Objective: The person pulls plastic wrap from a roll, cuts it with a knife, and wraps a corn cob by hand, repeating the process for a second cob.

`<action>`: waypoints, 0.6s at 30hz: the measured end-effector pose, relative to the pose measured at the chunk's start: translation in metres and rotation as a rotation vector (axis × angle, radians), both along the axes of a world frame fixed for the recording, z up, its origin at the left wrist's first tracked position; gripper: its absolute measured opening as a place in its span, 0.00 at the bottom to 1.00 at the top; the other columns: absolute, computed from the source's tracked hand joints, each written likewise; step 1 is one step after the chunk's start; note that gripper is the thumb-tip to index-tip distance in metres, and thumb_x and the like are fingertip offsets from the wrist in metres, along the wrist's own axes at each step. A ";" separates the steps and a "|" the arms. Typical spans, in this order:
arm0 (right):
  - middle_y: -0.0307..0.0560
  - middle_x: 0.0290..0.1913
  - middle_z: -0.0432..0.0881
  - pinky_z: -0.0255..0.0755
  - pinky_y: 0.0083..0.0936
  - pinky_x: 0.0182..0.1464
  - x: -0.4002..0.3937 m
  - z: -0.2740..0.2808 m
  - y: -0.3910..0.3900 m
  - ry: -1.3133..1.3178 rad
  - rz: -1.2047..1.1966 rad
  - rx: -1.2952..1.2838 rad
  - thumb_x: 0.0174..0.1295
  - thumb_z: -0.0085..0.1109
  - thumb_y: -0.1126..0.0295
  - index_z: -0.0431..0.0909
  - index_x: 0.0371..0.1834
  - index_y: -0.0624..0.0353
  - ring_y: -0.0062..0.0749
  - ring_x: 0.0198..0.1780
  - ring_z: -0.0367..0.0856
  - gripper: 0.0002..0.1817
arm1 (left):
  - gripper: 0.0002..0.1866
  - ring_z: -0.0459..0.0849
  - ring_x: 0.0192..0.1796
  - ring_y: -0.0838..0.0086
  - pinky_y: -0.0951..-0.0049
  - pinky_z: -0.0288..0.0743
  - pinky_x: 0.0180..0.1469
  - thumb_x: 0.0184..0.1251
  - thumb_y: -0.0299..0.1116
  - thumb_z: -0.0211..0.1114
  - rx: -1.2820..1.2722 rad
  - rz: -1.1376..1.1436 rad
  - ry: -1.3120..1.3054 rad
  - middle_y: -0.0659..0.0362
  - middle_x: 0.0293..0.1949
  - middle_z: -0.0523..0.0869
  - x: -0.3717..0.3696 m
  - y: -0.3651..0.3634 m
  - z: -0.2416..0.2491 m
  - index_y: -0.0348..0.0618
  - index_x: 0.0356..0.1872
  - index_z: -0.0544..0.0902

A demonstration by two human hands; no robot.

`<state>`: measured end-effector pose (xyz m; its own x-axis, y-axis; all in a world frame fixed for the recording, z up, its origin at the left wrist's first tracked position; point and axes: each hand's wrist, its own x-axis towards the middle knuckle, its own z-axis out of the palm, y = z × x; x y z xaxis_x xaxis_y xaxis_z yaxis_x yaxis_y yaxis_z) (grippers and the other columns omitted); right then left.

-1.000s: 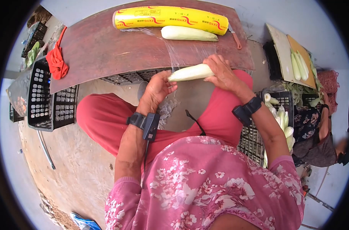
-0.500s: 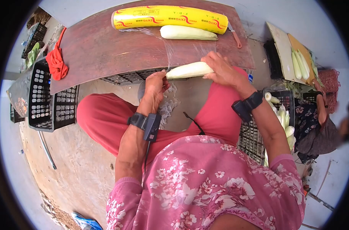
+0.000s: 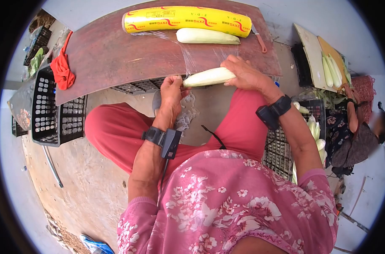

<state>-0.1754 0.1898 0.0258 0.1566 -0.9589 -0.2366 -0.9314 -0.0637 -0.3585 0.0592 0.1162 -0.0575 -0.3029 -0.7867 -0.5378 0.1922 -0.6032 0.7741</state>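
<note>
A pale green, long vegetable lies at the table's near edge, with clear film stretching from it toward a yellow printed roll. My right hand is closed round its right end. At its left tip, the fingers of my left hand are pinched together; what they hold is too small to make out. A second pale vegetable rests against the roll. To the right of the roll lies a knife with a pinkish handle.
The reddish board table has a red cloth at its left corner. Black crates stand at the left. Beside my right leg is a crate of vegetables. Another person sits at the far right near a board with vegetables.
Both hands stay at the vegetable, with only a slight shift of the fingers and wrists. The other person at the right has moved a little.
</note>
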 end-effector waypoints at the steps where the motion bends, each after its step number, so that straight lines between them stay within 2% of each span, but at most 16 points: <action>1: 0.43 0.49 0.65 0.59 0.50 0.52 0.001 0.000 0.000 0.002 -0.001 -0.004 0.48 0.67 0.64 0.68 0.52 0.53 0.40 0.57 0.63 0.27 | 0.07 0.80 0.29 0.76 0.78 0.74 0.31 0.69 0.37 0.56 -0.023 -0.025 0.006 0.63 0.30 0.79 0.001 0.001 0.001 0.47 0.37 0.74; 6: 0.42 0.49 0.65 0.60 0.50 0.51 -0.001 -0.002 0.001 0.005 0.003 -0.017 0.47 0.68 0.64 0.68 0.52 0.53 0.41 0.57 0.63 0.28 | 0.10 0.79 0.31 0.79 0.79 0.75 0.34 0.68 0.39 0.59 -0.199 -0.178 -0.025 0.66 0.35 0.80 0.003 0.005 0.019 0.50 0.46 0.78; 9: 0.42 0.50 0.66 0.61 0.51 0.51 -0.001 -0.003 0.001 0.004 0.010 -0.015 0.47 0.68 0.65 0.68 0.52 0.53 0.41 0.57 0.64 0.28 | 0.13 0.77 0.31 0.83 0.82 0.72 0.32 0.67 0.38 0.60 -0.207 -0.247 -0.038 0.66 0.33 0.81 0.003 0.002 0.019 0.48 0.50 0.79; 15: 0.42 0.50 0.66 0.61 0.52 0.53 0.000 0.001 0.001 0.008 0.003 -0.002 0.47 0.67 0.65 0.68 0.52 0.54 0.41 0.58 0.64 0.28 | 0.07 0.77 0.30 0.84 0.81 0.73 0.32 0.66 0.35 0.60 -0.289 -0.274 -0.097 0.67 0.30 0.80 0.002 -0.003 0.008 0.43 0.37 0.80; 18: 0.42 0.50 0.66 0.60 0.53 0.54 0.001 0.002 0.001 0.009 -0.001 0.007 0.48 0.67 0.65 0.68 0.52 0.54 0.41 0.58 0.64 0.27 | 0.06 0.77 0.31 0.82 0.79 0.75 0.33 0.68 0.35 0.58 -0.336 -0.283 -0.159 0.67 0.30 0.79 0.001 -0.006 -0.002 0.45 0.35 0.77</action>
